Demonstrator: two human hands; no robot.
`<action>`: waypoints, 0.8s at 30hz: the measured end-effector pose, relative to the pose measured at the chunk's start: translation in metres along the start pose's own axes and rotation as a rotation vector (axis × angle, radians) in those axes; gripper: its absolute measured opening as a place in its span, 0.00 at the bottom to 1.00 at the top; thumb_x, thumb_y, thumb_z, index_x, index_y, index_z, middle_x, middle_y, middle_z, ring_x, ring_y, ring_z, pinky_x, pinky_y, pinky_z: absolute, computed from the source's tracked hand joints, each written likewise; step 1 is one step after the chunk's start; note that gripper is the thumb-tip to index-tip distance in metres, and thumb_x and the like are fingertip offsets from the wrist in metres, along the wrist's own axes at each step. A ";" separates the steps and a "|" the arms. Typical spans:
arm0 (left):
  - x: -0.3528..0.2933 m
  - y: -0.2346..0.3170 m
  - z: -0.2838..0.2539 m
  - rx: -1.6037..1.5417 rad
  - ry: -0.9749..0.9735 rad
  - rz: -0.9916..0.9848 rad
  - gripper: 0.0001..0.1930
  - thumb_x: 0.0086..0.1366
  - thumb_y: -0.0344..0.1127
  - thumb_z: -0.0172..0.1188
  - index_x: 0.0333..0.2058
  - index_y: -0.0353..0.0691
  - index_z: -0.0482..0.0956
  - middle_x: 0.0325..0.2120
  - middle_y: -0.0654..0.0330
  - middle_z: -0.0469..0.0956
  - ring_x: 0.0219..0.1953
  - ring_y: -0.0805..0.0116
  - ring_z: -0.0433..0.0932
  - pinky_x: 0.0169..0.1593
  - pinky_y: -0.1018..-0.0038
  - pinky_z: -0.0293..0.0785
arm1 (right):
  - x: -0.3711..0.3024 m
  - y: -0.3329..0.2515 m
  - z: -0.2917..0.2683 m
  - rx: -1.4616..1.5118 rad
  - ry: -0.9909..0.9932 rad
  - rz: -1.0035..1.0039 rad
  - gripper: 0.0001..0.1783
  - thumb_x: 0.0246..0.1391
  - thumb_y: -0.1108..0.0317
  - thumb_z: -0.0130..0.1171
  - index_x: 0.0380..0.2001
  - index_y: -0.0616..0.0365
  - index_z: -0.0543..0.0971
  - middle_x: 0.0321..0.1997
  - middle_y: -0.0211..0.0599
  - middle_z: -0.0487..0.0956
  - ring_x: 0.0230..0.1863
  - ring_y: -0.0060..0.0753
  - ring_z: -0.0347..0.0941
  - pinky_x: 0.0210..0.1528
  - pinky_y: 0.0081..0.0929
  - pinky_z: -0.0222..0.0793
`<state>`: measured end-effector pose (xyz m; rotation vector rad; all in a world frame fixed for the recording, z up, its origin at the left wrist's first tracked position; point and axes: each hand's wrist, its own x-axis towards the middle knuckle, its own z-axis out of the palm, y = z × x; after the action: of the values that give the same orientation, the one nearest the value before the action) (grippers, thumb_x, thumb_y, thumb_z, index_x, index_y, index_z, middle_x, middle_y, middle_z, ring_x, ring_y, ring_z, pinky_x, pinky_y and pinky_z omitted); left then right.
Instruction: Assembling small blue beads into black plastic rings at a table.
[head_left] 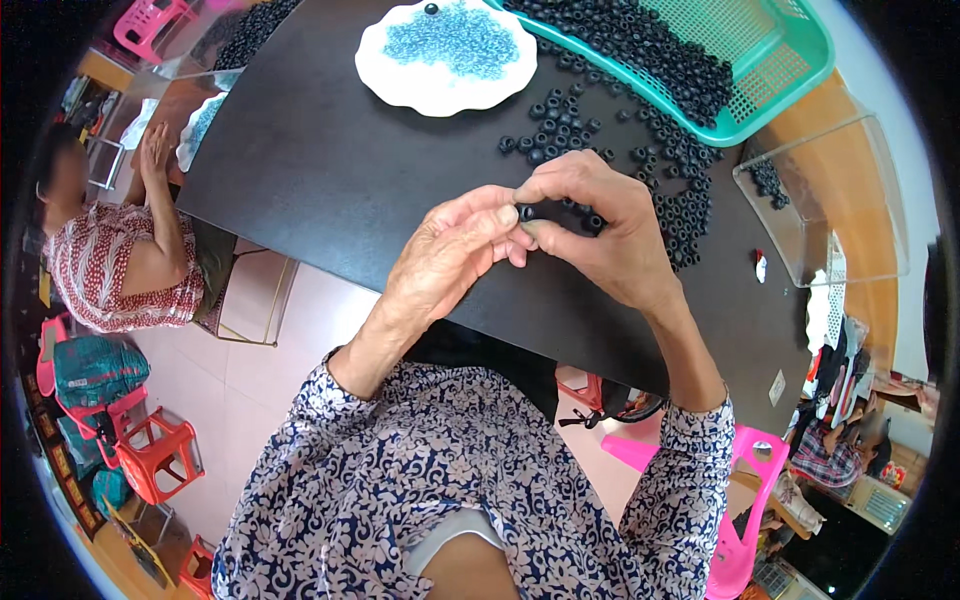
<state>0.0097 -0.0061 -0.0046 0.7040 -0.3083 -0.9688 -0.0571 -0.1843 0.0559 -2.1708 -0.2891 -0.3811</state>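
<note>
A small round black bead point(527, 213) with a hole through it is held up above the table between my two hands. My left hand point(440, 250) pinches it from the left, its other fingers curled below. My right hand point(615, 225) has thumb and index fingertips closed on the bead from the other side. Beyond them, loose black beads point(565, 130) of the same kind spread over the dark table. A white scalloped plate point(440, 100) farther back holds a heap of small clear bluish pieces and a single black bead near its far edge.
A green plastic basket point(745, 125) at the back right holds a mass of black beads. A clear plastic box point(850, 215) lies at the table's right side. Another person point(125, 250) sits at the left by a similar plate. Red stools point(160, 455) stand on the floor.
</note>
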 end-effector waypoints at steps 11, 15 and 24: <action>-0.013 0.007 -0.007 -0.079 0.040 0.001 0.07 0.64 0.27 0.53 0.39 0.30 0.73 0.33 0.55 0.76 0.37 0.68 0.75 0.42 0.75 0.73 | 0.042 0.008 -0.004 0.131 -0.067 0.212 0.09 0.50 0.80 0.58 0.37 0.63 0.80 0.31 0.25 0.77 0.32 0.14 0.70 0.37 0.15 0.67; -0.009 0.001 -0.008 0.089 0.072 0.020 0.07 0.63 0.25 0.51 0.40 0.30 0.74 0.33 0.56 0.77 0.36 0.71 0.75 0.42 0.77 0.72 | 0.102 0.042 -0.002 -0.203 -0.052 0.103 0.09 0.52 0.76 0.56 0.37 0.61 0.81 0.28 0.31 0.78 0.27 0.20 0.71 0.32 0.19 0.67; -0.011 0.010 -0.007 0.129 0.038 -0.038 0.06 0.64 0.26 0.53 0.38 0.32 0.75 0.32 0.60 0.77 0.35 0.75 0.75 0.43 0.79 0.71 | 0.157 0.083 0.027 -0.563 -0.068 -0.159 0.11 0.50 0.74 0.54 0.37 0.58 0.82 0.33 0.40 0.81 0.36 0.41 0.76 0.43 0.32 0.71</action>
<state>0.0142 0.0099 -0.0026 0.8481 -0.3269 -0.9768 0.1204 -0.1998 0.0380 -2.7248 -0.4344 -0.5272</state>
